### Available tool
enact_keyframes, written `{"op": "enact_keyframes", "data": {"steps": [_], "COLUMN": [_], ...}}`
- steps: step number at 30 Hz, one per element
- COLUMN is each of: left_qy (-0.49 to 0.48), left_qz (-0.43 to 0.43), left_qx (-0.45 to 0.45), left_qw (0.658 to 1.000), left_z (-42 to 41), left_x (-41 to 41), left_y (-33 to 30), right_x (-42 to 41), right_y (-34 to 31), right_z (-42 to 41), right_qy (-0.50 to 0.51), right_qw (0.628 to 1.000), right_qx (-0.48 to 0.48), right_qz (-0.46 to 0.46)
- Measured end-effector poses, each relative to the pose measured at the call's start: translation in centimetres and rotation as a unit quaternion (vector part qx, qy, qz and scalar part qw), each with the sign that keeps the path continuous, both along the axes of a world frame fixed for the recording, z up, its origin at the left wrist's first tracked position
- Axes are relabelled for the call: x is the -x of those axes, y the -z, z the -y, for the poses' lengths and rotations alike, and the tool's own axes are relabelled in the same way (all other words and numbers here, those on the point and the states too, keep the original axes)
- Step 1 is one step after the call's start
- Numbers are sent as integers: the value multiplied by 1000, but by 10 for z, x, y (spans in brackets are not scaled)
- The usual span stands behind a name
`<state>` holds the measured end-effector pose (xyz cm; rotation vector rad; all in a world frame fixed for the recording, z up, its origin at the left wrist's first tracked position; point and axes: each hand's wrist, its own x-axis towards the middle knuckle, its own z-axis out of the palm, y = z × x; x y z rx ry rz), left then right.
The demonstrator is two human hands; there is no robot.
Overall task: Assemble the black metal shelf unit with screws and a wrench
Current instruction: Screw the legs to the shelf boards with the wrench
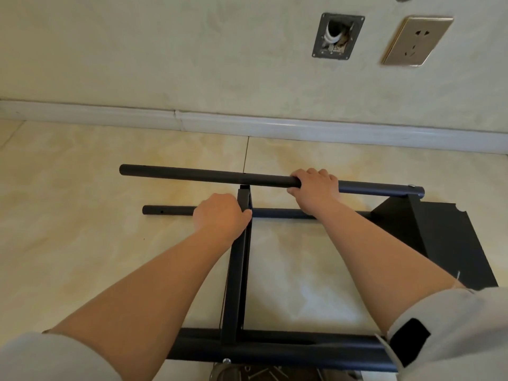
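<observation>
While lying on its side on the pale tiled floor, being steadied as a half-built black metal shelf frame. Wrapping the right hand round the upper round black tube, long axis running left to right, bolt head showing near its right end. Curling the left hand around the square black crossbar, which is running toward the body and meeting that tube just left of the right hand. Probably lining up this joint for a screw; left hand nearer.
</observation>
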<state>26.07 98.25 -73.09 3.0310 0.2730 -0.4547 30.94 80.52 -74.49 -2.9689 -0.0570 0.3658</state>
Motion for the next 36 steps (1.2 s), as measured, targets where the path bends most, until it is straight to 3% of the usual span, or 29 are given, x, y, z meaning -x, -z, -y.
{"op": "enact_keyframes", "data": {"steps": [12,19,27,36], "left_qy": [-33,-71,-70,-120], "left_qz": [-18,-9,99,182], "left_qx": [35,99,111,197], "left_qw": [999,993,986,956], "left_z": [0,-3,-8,-8], "left_x": [-2,0,-6,30], "left_y": [-2,-6,-46,-82], "right_x": [10,11,3,36], "right_y": [-1,-8,-58,-102], "right_z": [8,4,-5,-9], "right_qy": [-35,-33,-26,-41], "right_qw": [999,998,993,960], "right_qx": [-35,-46,-44,-119], "right_qz": [-21,-25,106,250]}}
